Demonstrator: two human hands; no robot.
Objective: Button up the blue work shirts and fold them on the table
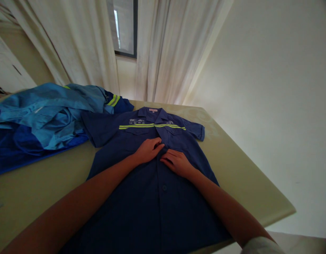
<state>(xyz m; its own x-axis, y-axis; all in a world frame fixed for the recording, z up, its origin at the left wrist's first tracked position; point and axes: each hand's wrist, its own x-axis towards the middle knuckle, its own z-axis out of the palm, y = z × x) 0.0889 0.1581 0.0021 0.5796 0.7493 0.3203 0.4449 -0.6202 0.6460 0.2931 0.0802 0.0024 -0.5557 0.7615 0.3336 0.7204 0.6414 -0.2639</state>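
A single head-worn camera looks forward and down from the near edge of the table [245, 165], close above the navy work shirt [152, 204], whose hem runs off the bottom edge. Farther off, it faces the curtains [165, 53] and window [123, 28].

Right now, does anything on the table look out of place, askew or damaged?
Nothing looks damaged or spilled. The navy shirt lies flat and fairly straight under the left hand and right hand. The one untidy spot is the rumpled heap of blue garments on the left of the table, crowding the shirt's sleeve.
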